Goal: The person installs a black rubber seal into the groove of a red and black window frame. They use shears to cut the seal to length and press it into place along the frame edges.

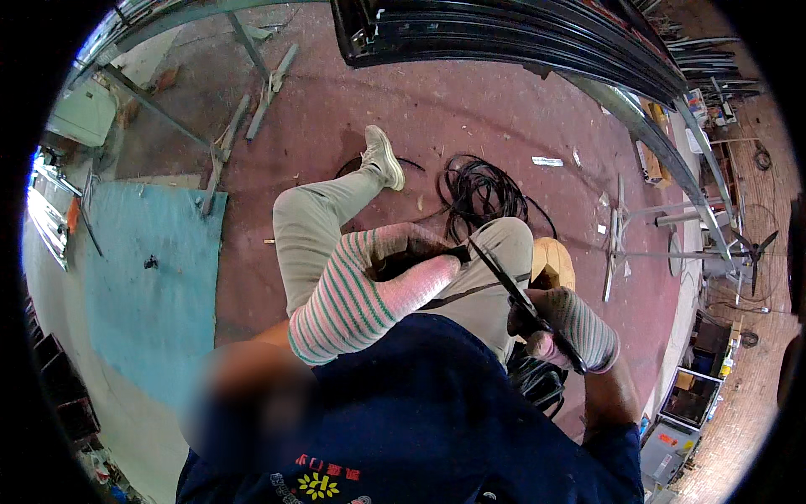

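- The red floor [579,227] is bordered near its left edge by a blue sheet [155,311]; a black coil [480,191] is heaped mid-floor.
- A black strip [459,252] is pinched in the left hand [357,290], above the lap.
- Scissors [508,286] are gripped in the right hand [579,328], blades beside the strip — no finished cut can be made out.

Knit cloth covers the left hand [361,290] at centre; the scissors [519,296] right of it have smooth metal blades. Glossy panels [504,38] top the frame, above a matt, scuffed floor [361,101].
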`<state>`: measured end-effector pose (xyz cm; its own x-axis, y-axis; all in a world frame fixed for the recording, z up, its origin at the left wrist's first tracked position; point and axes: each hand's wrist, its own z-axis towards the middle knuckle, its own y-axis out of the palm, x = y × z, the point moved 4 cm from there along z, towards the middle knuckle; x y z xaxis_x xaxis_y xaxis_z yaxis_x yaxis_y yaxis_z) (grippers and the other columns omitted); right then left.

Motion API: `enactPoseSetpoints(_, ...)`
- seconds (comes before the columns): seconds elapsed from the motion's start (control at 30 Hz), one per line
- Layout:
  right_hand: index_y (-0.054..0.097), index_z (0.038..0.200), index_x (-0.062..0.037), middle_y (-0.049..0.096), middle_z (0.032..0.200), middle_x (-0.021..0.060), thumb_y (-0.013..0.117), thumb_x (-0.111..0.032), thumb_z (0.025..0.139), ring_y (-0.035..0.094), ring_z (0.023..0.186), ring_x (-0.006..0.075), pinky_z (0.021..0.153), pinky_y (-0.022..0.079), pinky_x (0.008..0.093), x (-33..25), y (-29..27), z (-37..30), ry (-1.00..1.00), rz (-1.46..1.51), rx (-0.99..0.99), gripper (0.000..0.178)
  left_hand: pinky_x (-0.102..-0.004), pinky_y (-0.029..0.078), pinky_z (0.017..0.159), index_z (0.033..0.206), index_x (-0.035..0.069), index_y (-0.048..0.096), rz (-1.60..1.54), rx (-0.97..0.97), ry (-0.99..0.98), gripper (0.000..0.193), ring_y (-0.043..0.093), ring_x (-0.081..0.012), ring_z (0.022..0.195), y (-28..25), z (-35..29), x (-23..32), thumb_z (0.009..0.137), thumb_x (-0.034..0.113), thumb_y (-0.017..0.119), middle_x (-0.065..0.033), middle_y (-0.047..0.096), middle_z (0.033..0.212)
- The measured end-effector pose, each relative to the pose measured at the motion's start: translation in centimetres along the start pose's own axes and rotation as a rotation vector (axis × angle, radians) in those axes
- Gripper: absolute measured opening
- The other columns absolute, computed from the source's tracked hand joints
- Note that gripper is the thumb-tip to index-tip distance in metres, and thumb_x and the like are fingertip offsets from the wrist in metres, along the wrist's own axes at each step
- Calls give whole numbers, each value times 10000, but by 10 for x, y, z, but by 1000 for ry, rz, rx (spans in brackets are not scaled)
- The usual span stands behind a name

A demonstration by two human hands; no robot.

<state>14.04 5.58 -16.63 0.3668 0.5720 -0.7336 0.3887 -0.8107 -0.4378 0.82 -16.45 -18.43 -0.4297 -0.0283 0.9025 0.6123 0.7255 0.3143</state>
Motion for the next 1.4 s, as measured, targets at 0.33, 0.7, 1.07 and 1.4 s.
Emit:
enactPoseSetpoints(0.33, 622, 850, -46, 580, 698, 59, 542, -811, 836, 557, 632, 191, 622, 474, 341, -16, -9, -3, 1, -86, -80, 769, -233, 518, 743, 1061, 0, 721, 51, -7, 39, 201, 628, -64, 838, 0, 0, -3, 935, 156, 731, -23, 724, 908)
enactPoseSetpoints(0.7, 637, 884, -2, 601, 723, 76, 526, -807, 858, 587, 678, 177, 635, 470, 357, -16, 18, 9, -73, 56, 71, 813, -240, 517, 757, 1065, 29, 667, -100, 107, 69, 196, 636, -80, 829, 8, 3, -21, 981, 205, 663, -22, 705, 926)
enactPoseSetpoints(1.07, 624, 865, 3, 582, 694, 74, 686, -453, 920, 525, 637, 156, 605, 458, 339, -9, 29, 15, -95, 18, 164, 464, -203, 448, 643, 943, 42, 722, 98, 227, 319, 120, 561, -25, 739, 2, 8, -24, 945, 162, 729, 37, 658, 813)
enactPoseSetpoints(1.4, 608, 842, 1, 565, 657, 120, 669, -491, 917, 526, 585, 216, 601, 467, 369, -8, 25, 13, 0, -84, 112, 501, -243, 527, 569, 958, -5, 692, -51, 128, -54, 172, 655, -106, 646, 3, 3, -20, 976, 165, 676, -70, 707, 811)
